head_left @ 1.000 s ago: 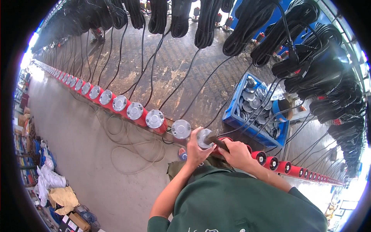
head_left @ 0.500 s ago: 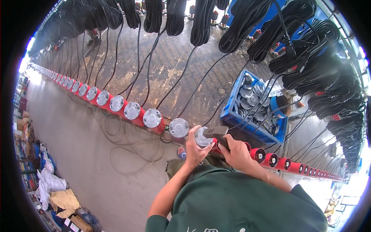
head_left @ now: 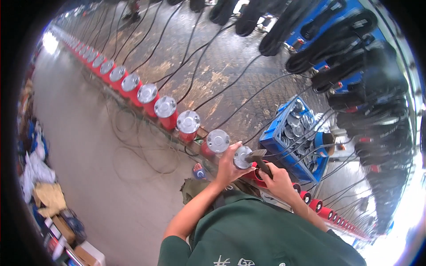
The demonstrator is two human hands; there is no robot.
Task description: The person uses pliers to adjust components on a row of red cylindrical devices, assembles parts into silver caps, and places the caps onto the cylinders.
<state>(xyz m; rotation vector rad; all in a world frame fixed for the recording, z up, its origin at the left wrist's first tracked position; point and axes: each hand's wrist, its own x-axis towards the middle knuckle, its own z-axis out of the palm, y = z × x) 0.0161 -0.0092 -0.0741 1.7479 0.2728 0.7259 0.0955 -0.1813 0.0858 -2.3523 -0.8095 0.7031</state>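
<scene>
My right hand (head_left: 279, 181) is wrapped round the handle of a hammer (head_left: 257, 155). The hammer's head is at the right edge of a round silver metal cap (head_left: 242, 158); I cannot tell whether they touch. Around that cap's left and near side curls my left hand (head_left: 228, 167), fingers and thumb gripping it. Just to the left, another silver cap (head_left: 218, 140) tops a red cylinder. More capped red cylinders (head_left: 186, 136) run off to the far left. On the right, several red cylinders (head_left: 316, 205) show uncapped ends with dark insides.
A blue crate (head_left: 290, 160) holding loose silver caps stands on the worn bench (head_left: 177, 66) beyond my right hand. Bundled black cables (head_left: 328, 42) hang above, their leads running down to the cylinders. A pale hose (head_left: 142, 164) is coiled on the floor at left.
The whole view has tilted and shifted, so the row of cylinders slopes more steeply. The hammer head now covers less of the cap. My left hand keeps its hold.
</scene>
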